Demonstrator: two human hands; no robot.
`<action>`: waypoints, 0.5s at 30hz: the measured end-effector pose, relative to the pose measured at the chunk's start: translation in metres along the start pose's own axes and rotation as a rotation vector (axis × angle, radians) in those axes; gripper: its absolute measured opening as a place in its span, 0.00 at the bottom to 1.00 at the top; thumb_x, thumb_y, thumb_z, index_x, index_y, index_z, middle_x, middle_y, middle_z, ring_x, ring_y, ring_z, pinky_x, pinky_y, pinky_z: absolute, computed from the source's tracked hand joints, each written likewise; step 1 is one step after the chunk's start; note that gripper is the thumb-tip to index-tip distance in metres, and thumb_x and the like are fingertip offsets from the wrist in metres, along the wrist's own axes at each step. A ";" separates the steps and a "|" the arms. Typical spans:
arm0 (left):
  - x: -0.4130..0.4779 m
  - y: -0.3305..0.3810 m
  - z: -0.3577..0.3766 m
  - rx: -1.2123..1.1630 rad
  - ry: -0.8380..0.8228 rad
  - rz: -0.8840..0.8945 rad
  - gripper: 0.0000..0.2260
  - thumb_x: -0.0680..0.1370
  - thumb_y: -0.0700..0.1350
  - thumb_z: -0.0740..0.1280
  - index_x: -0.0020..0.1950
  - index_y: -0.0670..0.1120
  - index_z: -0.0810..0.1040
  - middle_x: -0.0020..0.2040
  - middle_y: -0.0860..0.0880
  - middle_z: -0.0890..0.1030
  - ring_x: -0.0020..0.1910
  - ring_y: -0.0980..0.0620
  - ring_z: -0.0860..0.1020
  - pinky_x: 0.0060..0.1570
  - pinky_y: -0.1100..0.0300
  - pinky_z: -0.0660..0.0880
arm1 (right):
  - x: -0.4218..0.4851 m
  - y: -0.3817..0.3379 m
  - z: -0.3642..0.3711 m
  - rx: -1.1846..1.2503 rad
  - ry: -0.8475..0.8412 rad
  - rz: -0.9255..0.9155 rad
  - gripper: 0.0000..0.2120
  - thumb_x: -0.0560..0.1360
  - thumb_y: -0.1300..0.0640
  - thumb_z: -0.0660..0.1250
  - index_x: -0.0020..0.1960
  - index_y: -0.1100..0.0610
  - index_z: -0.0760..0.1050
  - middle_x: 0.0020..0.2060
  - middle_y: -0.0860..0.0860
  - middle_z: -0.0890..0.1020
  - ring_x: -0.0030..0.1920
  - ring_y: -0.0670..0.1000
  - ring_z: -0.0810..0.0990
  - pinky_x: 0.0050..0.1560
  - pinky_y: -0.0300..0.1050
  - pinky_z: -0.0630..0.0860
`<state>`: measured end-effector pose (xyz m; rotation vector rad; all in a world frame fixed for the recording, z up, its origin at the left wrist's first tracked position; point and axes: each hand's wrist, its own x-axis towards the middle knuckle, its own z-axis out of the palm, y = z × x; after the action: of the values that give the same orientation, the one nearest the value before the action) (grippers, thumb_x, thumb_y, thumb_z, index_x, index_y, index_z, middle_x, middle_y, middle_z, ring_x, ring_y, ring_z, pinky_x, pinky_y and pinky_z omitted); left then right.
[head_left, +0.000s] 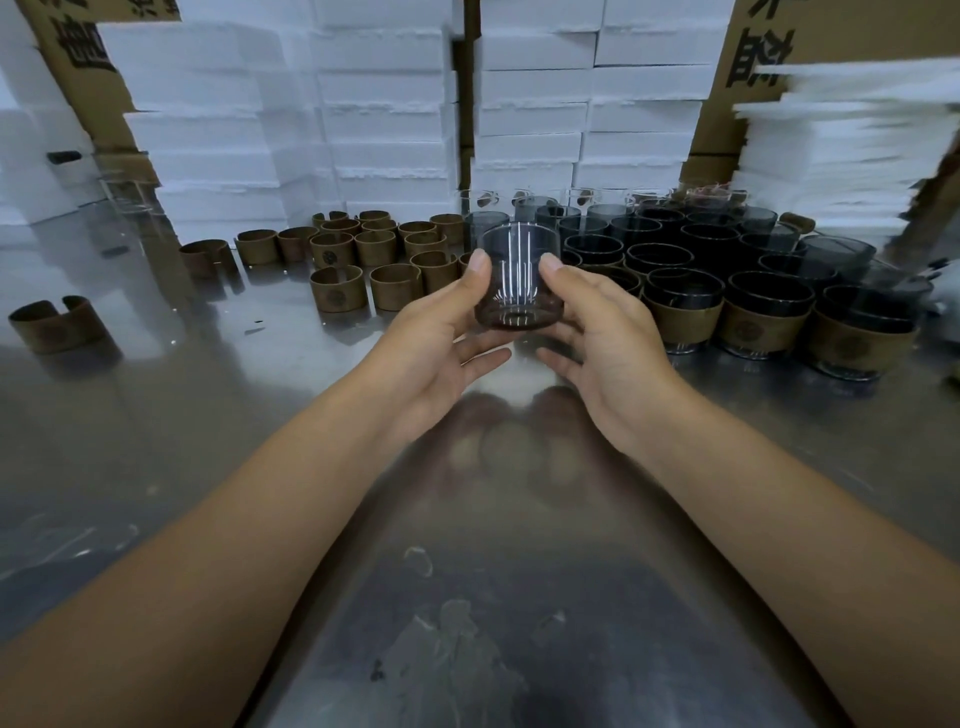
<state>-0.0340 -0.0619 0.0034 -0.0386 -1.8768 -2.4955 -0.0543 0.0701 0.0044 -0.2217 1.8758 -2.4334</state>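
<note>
We are holding a smoky, clear glass (519, 275) between our left grip (441, 332) and right grip (608, 332). Our thumbs are pressing its smooth round wall and our fingers are curling under its thick base, just above the shiny steel bench (208, 415). Brown split sleeves (363, 249) are standing clustered behind on the left. Dark banded glasses (727, 291) are crowding the right. Rough white foam blocks (389, 104) are rising in stacks beyond.
</note>
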 end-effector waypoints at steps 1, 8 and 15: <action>0.000 0.000 0.000 -0.030 0.001 -0.018 0.14 0.78 0.57 0.61 0.50 0.50 0.81 0.45 0.51 0.85 0.46 0.54 0.83 0.53 0.57 0.76 | 0.001 0.000 0.000 0.002 -0.003 0.002 0.07 0.74 0.48 0.69 0.49 0.50 0.76 0.43 0.47 0.83 0.47 0.47 0.82 0.55 0.46 0.74; -0.001 0.001 0.002 -0.078 -0.014 -0.051 0.16 0.77 0.57 0.61 0.54 0.48 0.80 0.47 0.50 0.84 0.49 0.52 0.83 0.52 0.57 0.77 | 0.000 -0.001 0.001 -0.047 -0.042 -0.028 0.10 0.75 0.45 0.66 0.43 0.50 0.80 0.41 0.45 0.85 0.46 0.44 0.81 0.58 0.48 0.74; -0.001 0.002 0.003 0.005 0.038 -0.045 0.18 0.77 0.59 0.61 0.56 0.47 0.80 0.49 0.49 0.85 0.49 0.53 0.83 0.51 0.58 0.77 | -0.004 0.004 0.002 -0.217 -0.108 -0.071 0.19 0.77 0.39 0.59 0.48 0.52 0.82 0.46 0.45 0.86 0.51 0.43 0.82 0.59 0.43 0.74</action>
<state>-0.0327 -0.0595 0.0059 0.0521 -1.8900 -2.5015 -0.0507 0.0677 0.0010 -0.4278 2.1159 -2.2063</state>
